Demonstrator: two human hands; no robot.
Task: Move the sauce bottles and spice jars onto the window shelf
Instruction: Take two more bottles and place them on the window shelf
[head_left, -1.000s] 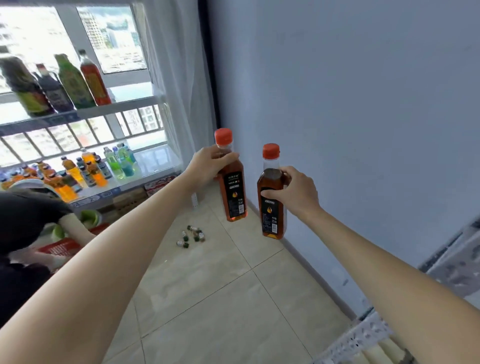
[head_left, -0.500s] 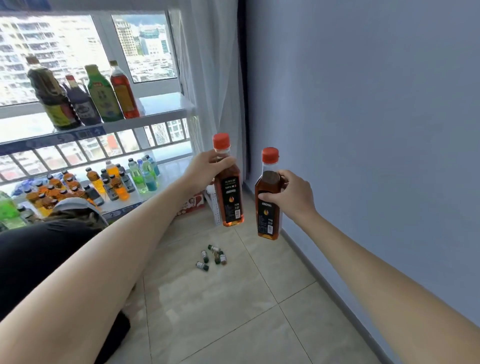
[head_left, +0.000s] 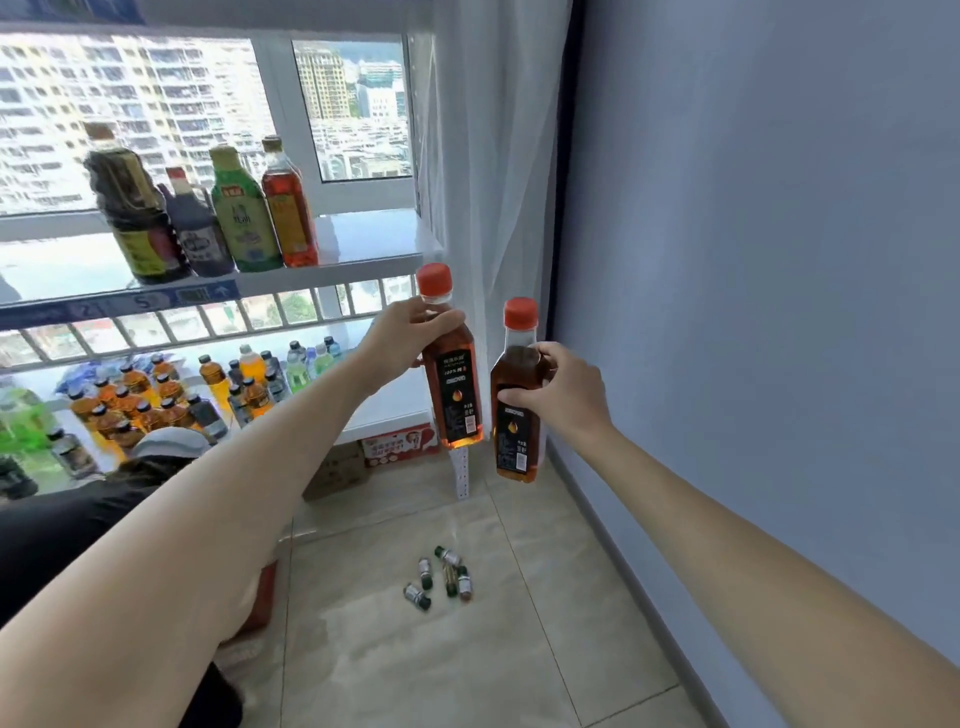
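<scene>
My left hand (head_left: 402, 335) grips the neck of an amber sauce bottle (head_left: 456, 395) with a red cap and a black label. My right hand (head_left: 563, 389) holds a matching red-capped bottle (head_left: 511, 431) by its shoulder, just to the right and slightly lower. Both bottles hang upright in the air, in front of the right end of the upper window shelf (head_left: 363, 236). Several tall sauce bottles (head_left: 208, 213) stand on that shelf to the left. Several small spice jars (head_left: 441, 577) lie on the tiled floor below.
The lower shelf (head_left: 387, 402) holds many small drink bottles (head_left: 171, 389). A white curtain (head_left: 488, 156) hangs beside the blue wall (head_left: 753, 260). Cardboard boxes (head_left: 363, 457) sit under the shelf. A person in black with a grey cap (head_left: 166, 444) crouches at the left.
The view has swung up and closer to the window shelves. Both hands have carried their bottles toward the right end of the upper shelf; the grips are unchanged.
</scene>
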